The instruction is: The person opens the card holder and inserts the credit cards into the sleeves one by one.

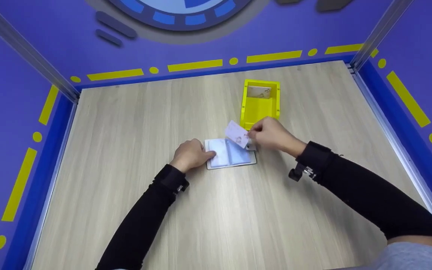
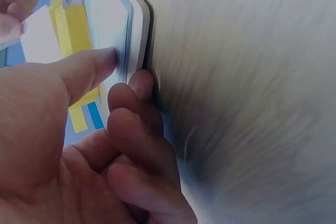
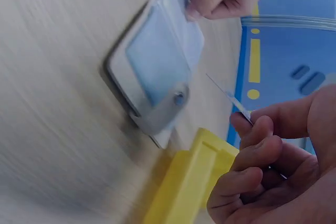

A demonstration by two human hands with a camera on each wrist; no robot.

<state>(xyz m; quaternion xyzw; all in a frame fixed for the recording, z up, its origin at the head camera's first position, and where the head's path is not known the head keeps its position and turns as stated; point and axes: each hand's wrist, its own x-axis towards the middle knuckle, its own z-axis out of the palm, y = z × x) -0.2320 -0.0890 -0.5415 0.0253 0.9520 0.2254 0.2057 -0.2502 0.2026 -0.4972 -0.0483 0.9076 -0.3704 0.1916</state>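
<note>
A small card holder (image 1: 221, 153) lies spread open on the table, its clear sleeves facing up. My left hand (image 1: 190, 154) grips its left edge; in the left wrist view the thumb (image 2: 92, 66) presses on the sleeve while the other fingers curl at the edge. Between thumb and fingertips, my right hand (image 1: 270, 135) pinches a pale card (image 1: 236, 133) with a small print on it, tilted over the holder's right half. The right wrist view shows that card almost edge-on. A strap with a metal snap (image 3: 160, 114) sticks out from the holder's right side.
Just behind my right hand stands a yellow open-topped box (image 1: 244, 107). Another printed card (image 1: 259, 92) leans against its far inner wall. Blue panels with yellow markings (image 1: 195, 65) border the wooden table (image 1: 144, 123) at the back and sides.
</note>
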